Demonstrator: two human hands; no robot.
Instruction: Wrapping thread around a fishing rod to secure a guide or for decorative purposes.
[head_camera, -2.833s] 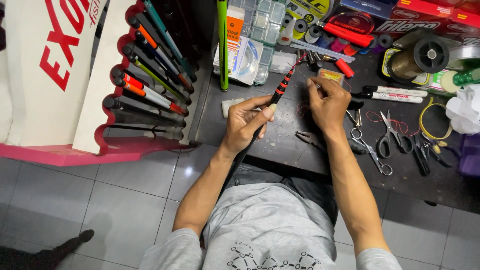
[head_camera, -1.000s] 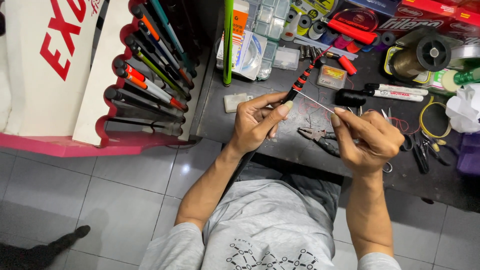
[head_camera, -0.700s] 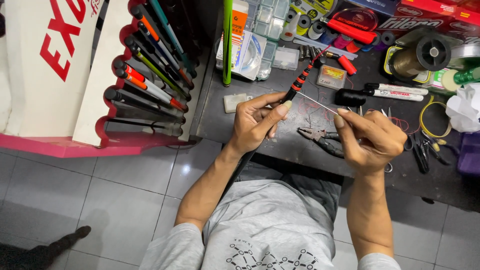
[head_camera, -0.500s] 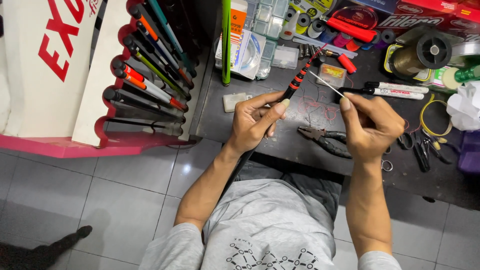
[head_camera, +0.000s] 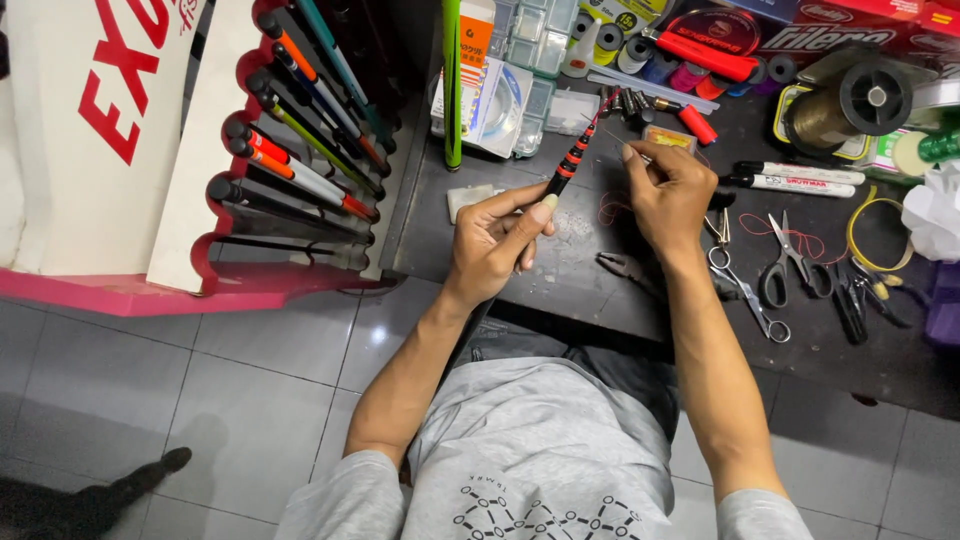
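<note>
Over the dark worktop (head_camera: 600, 290), we grip the black-and-red rod (head_camera: 572, 165) in our left hand (head_camera: 495, 240) while our right hand (head_camera: 672, 190) pinches thin thread near its tip, apparently mid-wrap, needing steady tension next.

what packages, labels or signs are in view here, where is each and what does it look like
Sign board: far left, white panel, big red letters.
Orange box: top centre, upright, orange and white.
Clear packet: beside the green rod, transparent, holds a line coil.
Red boxes: top right, flat, white lettering.
</note>
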